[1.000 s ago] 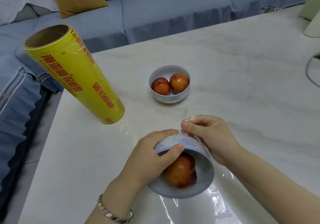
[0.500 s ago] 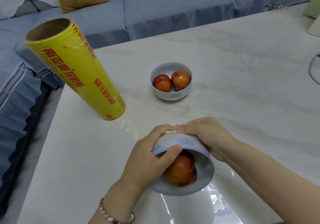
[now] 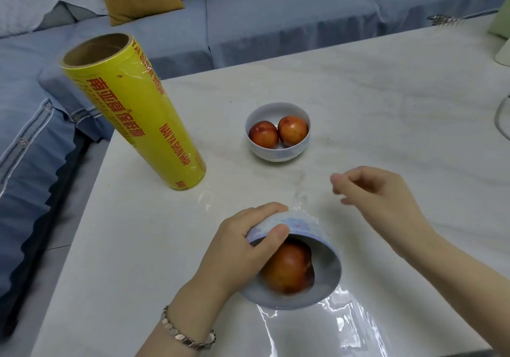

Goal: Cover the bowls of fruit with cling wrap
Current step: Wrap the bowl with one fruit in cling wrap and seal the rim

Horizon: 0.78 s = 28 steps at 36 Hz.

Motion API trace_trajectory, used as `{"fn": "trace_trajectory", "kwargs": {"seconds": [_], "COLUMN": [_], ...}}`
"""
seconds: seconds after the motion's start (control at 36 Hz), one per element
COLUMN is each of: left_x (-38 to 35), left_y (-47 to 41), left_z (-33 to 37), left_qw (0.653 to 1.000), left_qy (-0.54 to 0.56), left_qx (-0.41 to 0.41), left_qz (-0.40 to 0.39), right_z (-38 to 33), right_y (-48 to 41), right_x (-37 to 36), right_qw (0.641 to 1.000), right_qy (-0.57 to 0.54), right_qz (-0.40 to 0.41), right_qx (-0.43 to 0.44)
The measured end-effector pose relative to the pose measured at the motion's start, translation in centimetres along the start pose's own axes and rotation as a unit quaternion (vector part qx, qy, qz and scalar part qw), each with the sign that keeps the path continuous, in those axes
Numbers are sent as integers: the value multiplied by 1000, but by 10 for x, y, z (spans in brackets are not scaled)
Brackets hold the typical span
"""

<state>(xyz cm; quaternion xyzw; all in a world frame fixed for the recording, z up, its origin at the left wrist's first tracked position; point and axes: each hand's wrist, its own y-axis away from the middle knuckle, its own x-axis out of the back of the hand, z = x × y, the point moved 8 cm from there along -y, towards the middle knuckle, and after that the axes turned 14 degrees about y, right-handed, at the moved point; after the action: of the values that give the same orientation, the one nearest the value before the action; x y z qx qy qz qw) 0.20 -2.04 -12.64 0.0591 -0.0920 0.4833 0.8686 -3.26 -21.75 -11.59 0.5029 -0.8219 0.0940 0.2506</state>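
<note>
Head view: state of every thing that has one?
Near bowl: tilted, mouth toward camera, film over it.
Far bowl: upright, uncovered, two fruits.
Wrap roll: standing on end.
Left hand: grips the tilted bowl.
Right hand: off the bowl, loosely curled, empty.

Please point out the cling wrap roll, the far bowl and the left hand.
cling wrap roll [image 3: 143,125], head view, on its yellow side.
far bowl [image 3: 277,154], head view, on its front wall.
left hand [image 3: 238,252], head view, on its back.
</note>
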Motion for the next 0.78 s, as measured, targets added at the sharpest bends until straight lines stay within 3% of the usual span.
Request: {"fn": "trace_trajectory", "kwargs": {"seconds": [0.06,0.14,0.31,0.42,0.56,0.67,0.78], "left_x": [-1,-2,1,-2,-2,0,3], "left_y": [-1,-1,-1,0,0,0,1], "left_z": [1,3,2,6,7,4,3], "left_qw": [1000,1000,1000,1000,1000,1000,999], "left_qy": [5,-11,13,-3,2,11,19], "left_qx": [3,-1,-5,-17,-27,-26,-31], "left_qz": [4,11,20,8,8,13,20], "right_z": [-25,-46,-45,-40,-32,-29,-21], "right_y": [18,49,59,53,47,45,38], "right_x": [11,-3,-26,-36,-45,-57,-62], "right_qw": [989,944,918,922,935,943,958], "right_qy": [42,117,184,234,222,166,83], "right_qz": [39,-4,-47,-78,-143,-220,-246], "right_qx": [139,308,347,299,236,185,125]}}
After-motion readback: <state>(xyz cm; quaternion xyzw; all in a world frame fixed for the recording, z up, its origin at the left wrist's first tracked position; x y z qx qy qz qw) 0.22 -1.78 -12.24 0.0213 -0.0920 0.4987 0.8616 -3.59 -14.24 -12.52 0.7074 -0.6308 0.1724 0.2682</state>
